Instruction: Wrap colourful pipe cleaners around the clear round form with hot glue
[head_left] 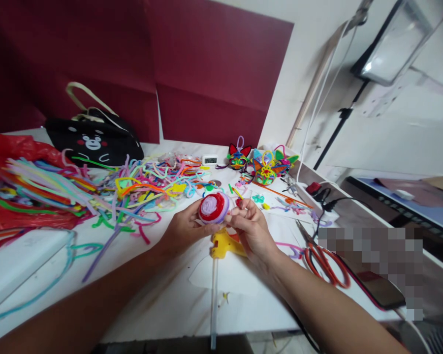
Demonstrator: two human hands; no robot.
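Left forearm [77,305] and right forearm [328,309] come in from the bottom corners and meet at the centre of the frame. The left hand [184,230] cups a pipe-cleaner coil [213,207] from the left, fingers curled behind it. The right hand [251,230] pinches the coil's right edge between thumb and fingertips. The coil is a round spiral, lilac in the middle, red around that and pale violet at the rim, held just above the white table [162,305].

Directly under the hands lies a yellow glue gun [224,245], with a clear glue stick [214,295] running toward the bottom edge. Right of the right wrist lie red-handled scissors [327,265]. At centre left, loose pipe cleaners [96,191] are heaped in many colours, partly over a red plastic bag [11,152].

Behind the coil stands a small white digital clock [209,159]; its digits are too small to read. Just right of it sit pipe-cleaner masks [238,158], bright and finished. At upper left a black bag [92,141] shows a bear face with red cheeks, possibly Kumamon, with no legible lettering. Maroon boards [214,64] fill the top of the frame.
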